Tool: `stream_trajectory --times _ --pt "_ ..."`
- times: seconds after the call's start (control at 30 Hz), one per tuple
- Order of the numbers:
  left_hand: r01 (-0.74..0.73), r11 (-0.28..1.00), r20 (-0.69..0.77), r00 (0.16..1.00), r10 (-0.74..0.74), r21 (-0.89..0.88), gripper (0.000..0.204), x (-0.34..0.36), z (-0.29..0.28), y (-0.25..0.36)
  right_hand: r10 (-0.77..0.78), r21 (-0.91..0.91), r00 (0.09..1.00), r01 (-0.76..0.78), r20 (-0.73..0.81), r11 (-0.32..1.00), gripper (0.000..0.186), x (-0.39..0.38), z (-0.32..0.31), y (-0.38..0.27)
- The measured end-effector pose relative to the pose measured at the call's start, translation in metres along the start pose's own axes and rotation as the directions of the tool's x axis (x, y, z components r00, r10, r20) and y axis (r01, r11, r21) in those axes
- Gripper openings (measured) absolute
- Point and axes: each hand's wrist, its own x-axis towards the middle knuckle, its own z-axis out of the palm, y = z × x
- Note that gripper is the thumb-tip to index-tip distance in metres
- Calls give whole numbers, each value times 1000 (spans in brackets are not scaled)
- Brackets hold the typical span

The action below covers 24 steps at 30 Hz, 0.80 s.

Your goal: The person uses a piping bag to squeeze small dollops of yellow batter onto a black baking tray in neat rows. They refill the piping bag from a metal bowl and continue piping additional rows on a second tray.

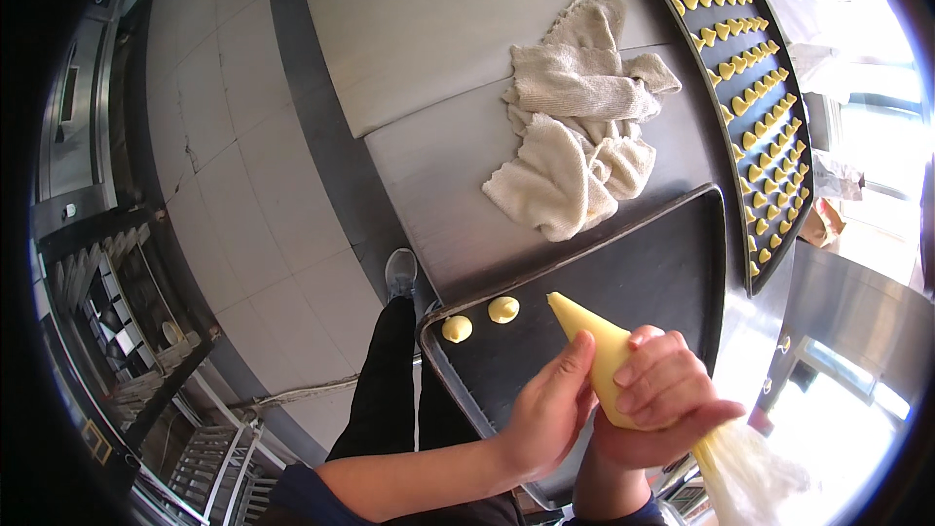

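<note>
A piping bag [596,328] full of pale yellow batter slants over a dark baking tray [643,273], its tip toward the far left. My right hand [664,394] wraps round the full part of the bag, and the clear, twisted end [750,472] trails out behind it. Lower on the bag, my left hand [553,407] presses against its side with the thumb along it. Two small piped mounds, one [504,310] close to the bag's tip and another [457,329] farther left, sit near the tray's left edge. The fingers of my left hand are partly hidden.
Crumpled beige cloths [584,127] lie on the metal table [438,175] beyond the tray. At the far right a second dark tray [755,156] carries rows of piped yellow shapes. Tiled floor [243,205] runs along the left, with a metal rack [219,463] at the lower left.
</note>
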Motion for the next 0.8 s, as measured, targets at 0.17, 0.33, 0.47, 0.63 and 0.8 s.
stream_trajectory --times 0.17,0.33,0.47,0.63,0.8 --pt "13 1000 -40 999 -12 10 53 9 -7 2 -9 -9 999 9 -31 1000 76 -1 -2 17" --pt "12 1000 -54 998 -11 13 53 11 -7 -1 10 -17 999 -10 -43 1000 75 -1 -4 15" --pt "19 1000 -41 999 -18 16 53 10 -7 -1 10 -6 999 -10 -42 1000 75 -2 -6 15" --pt "27 999 -67 997 -26 18 54 8 -5 -3 50 14 996 -49 -77 999 80 -4 -9 14" --pt "9 1000 -65 998 -8 12 55 9 1 -2 7 12 999 -6 -38 1000 75 1 -7 11"
